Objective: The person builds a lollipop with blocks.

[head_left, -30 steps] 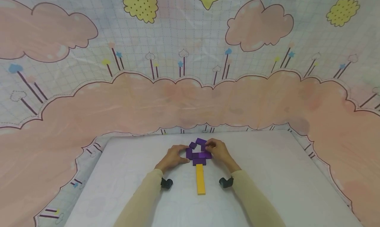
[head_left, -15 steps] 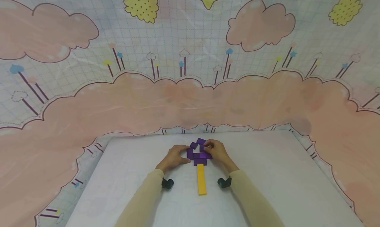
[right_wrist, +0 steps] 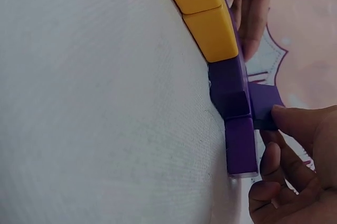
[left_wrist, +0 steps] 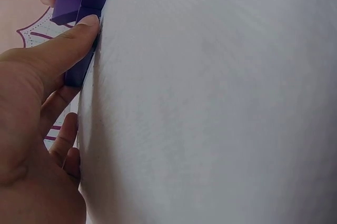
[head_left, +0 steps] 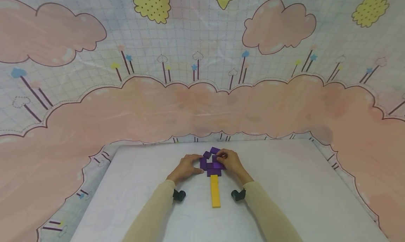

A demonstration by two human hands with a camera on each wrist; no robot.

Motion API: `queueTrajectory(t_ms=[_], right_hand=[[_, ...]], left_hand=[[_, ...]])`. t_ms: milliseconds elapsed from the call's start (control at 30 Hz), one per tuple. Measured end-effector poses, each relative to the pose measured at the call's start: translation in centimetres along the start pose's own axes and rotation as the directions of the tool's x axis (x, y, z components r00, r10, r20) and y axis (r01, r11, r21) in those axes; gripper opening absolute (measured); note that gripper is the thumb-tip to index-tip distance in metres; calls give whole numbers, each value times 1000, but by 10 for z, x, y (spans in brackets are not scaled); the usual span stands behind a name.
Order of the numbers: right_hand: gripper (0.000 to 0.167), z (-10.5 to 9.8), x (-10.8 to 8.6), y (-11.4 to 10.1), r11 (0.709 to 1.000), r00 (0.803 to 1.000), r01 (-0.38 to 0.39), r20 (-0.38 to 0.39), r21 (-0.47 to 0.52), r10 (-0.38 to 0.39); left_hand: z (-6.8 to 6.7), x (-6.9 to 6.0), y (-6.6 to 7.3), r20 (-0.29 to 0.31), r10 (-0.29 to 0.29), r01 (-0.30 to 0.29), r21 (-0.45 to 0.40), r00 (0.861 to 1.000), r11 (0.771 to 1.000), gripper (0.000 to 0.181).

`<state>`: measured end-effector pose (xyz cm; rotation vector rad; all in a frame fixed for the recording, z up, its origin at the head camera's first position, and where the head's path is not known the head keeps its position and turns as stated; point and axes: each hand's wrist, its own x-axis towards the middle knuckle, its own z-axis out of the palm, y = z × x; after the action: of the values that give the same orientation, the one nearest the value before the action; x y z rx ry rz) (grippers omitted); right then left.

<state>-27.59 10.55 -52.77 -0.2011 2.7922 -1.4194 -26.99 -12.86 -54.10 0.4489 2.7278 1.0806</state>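
Several purple blocks lie in a rough ring on the white tabletop in the head view. My left hand [head_left: 185,168] holds the ring's left purple block [head_left: 203,163] between thumb and forefinger; the left wrist view shows the thumb on its near side. My right hand [head_left: 232,163] pinches another purple block [right_wrist: 266,103], which stands above the level of the flat ones in the right wrist view. A purple block [head_left: 214,172] at the front of the ring meets the far end of a yellow strip [head_left: 215,193], made of yellow blocks [right_wrist: 210,32] laid end to end. My right fingers partly hide the ring's right side.
At the ring's back sit a small turned purple block [head_left: 207,155] and a slanted purple block [head_left: 215,150]. White tabletop [head_left: 126,185] spreads to both sides. Behind the table's far edge hangs a patterned cloth [head_left: 202,108] with clouds.
My right hand has shifted slightly left with its purple block, toward the middle of the ring. The left hand keeps its hold, and the yellow strip stays in place.
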Motion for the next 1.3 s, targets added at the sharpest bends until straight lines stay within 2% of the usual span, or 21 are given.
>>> queueTrajectory(t_ms=[333, 667, 1100, 1300], right_hand=[[8, 1, 0, 0, 1000, 1000, 14, 1, -6, -14], [7, 1, -1, -2, 999, 1000, 23, -3, -30, -23], [12, -1, 3, 2, 991, 996, 69, -43, -116, -74], [14, -2, 5, 0, 989, 998, 52, -30, -141, -57]], left_hand=[[-1, -1, 2, 1, 7, -7, 25, 1000, 1000, 62], [-1, -2, 3, 1, -2, 2, 5, 1000, 1000, 61], [-1, -1, 1, 2, 9, -9, 9, 1000, 1000, 62], [0, -1, 0, -3, 7, -7, 6, 1000, 1000, 62]])
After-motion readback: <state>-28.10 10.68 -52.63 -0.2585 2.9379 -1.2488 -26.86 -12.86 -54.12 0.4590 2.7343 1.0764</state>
